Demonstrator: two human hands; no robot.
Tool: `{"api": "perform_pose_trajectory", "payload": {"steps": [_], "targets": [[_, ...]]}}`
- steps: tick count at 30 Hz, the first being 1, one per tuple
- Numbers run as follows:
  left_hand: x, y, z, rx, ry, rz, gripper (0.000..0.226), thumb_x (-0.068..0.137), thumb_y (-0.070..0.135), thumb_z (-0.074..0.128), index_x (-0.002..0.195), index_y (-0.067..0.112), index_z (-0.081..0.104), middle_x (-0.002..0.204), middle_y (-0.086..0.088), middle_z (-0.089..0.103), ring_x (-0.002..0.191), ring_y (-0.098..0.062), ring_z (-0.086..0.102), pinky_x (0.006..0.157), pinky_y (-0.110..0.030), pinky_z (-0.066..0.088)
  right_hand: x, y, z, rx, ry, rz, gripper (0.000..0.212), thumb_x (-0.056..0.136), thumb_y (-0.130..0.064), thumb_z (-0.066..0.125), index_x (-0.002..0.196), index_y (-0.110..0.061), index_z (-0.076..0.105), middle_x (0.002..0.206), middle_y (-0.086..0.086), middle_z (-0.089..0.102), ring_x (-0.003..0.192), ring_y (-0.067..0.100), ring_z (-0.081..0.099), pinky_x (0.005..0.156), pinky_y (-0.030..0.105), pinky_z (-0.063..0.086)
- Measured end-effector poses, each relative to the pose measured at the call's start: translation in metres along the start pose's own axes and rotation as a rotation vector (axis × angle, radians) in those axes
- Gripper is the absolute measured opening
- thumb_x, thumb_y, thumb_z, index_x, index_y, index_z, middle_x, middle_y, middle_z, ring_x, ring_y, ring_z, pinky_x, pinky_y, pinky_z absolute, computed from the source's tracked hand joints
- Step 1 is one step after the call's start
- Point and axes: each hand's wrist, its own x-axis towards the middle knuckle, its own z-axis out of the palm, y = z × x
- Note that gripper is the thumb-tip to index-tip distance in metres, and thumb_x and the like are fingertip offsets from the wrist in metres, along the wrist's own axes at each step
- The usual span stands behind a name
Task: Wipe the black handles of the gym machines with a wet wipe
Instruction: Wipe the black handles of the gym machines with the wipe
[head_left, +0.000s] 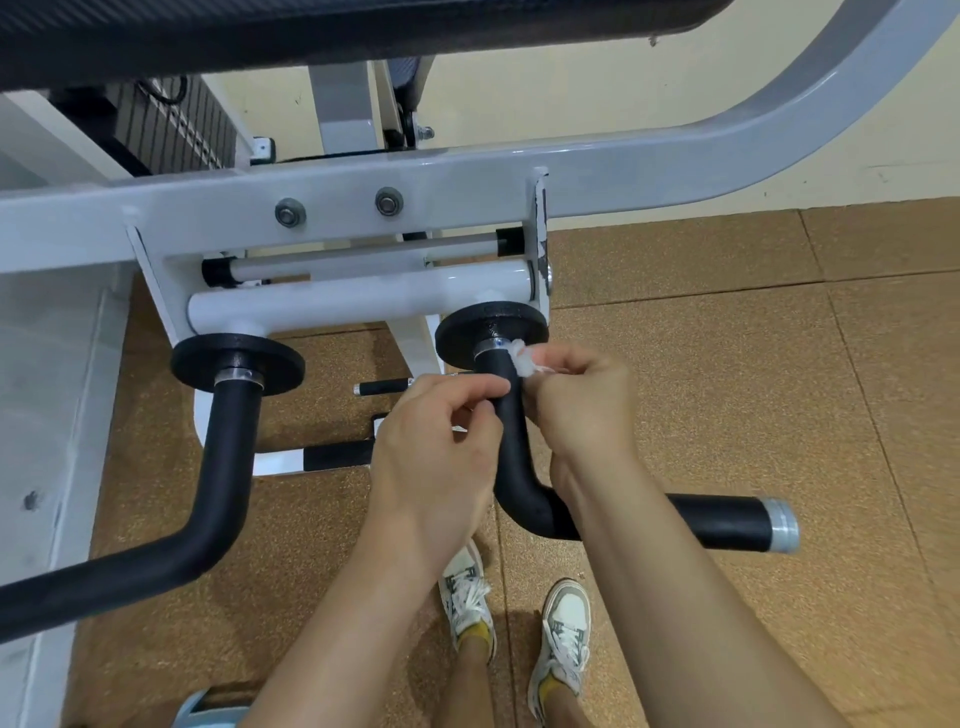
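Head view shows the right hand (576, 400) pinching the bunched wet wipe (522, 358) against the top of the right black handle (511, 441), at 12 o'clock from both wrists, while the left hand (441, 441) grips the shaft from 9 o'clock, probably to steady it.

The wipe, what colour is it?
White; the wipe shows best in the head view, pinched by the right hand.

Black is seen on the 9 o'clock handle (223, 467) and central handle (513, 447), white on the wipe (520, 358), speckled brown on the floor (727, 364).
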Motion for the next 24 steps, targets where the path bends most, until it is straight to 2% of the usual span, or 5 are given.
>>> {"api": "perform_pose_trajectory", "payload": {"steps": [5, 8, 11, 16, 24], "targets": [[0.006, 0.0, 0.0, -0.019, 0.015, -0.021, 0.028, 0.089, 0.012, 0.057, 0.088, 0.038, 0.068, 0.094, 0.019, 0.063, 0.089, 0.009, 0.056, 0.073, -0.001, 0.039, 0.0, -0.004, 0.007, 0.149, 0.037, 0.126, 0.018, 0.081, 0.0, 0.064, 0.071, -0.015, 0.065, 0.069, 0.007, 0.068, 0.057, 0.02, 0.065, 0.05, 0.026, 0.052], [0.008, 0.001, -0.001, -0.008, 0.006, -0.016, 0.03, 0.089, 0.012, 0.056, 0.088, 0.04, 0.067, 0.095, 0.019, 0.063, 0.091, 0.009, 0.056, 0.076, -0.003, 0.04, -0.016, -0.004, 0.003, -0.264, 0.105, -0.257, 0.015, 0.084, -0.012, 0.064, 0.084, -0.022, 0.074, 0.084, -0.005, 0.074, 0.078, 0.013, 0.069, 0.076, 0.033, 0.056], [0.009, -0.001, -0.002, -0.022, 0.028, -0.027, 0.026, 0.089, 0.01, 0.056, 0.092, 0.03, 0.072, 0.095, 0.015, 0.067, 0.091, 0.003, 0.06, 0.079, -0.014, 0.046, -0.031, -0.005, 0.006, -0.695, 0.058, -0.632, 0.022, 0.091, -0.021, 0.052, 0.088, -0.02, 0.073, 0.085, -0.002, 0.07, 0.078, 0.018, 0.063, 0.065, 0.03, 0.045], [0.012, -0.006, -0.005, -0.227, 0.069, -0.108, 0.027, 0.091, 0.006, 0.056, 0.094, 0.026, 0.075, 0.087, 0.011, 0.074, 0.085, -0.008, 0.068, 0.076, -0.032, 0.055, -0.042, -0.001, 0.011, -1.034, 0.011, -0.727, 0.025, 0.085, -0.008, 0.05, 0.108, -0.007, 0.062, 0.103, 0.012, 0.064, 0.084, 0.029, 0.062, 0.062, 0.031, 0.043], [0.012, -0.004, -0.009, -0.583, 0.082, -0.126, 0.026, 0.087, -0.009, 0.057, 0.099, 0.011, 0.067, 0.09, 0.004, 0.074, 0.082, -0.002, 0.07, 0.071, -0.015, 0.054, -0.048, -0.003, 0.016, -0.847, -0.11, -0.855, 0.03, 0.07, -0.001, 0.063, 0.098, -0.009, 0.067, 0.09, 0.004, 0.069, 0.086, 0.02, 0.065, 0.074, 0.02, 0.047]]}}
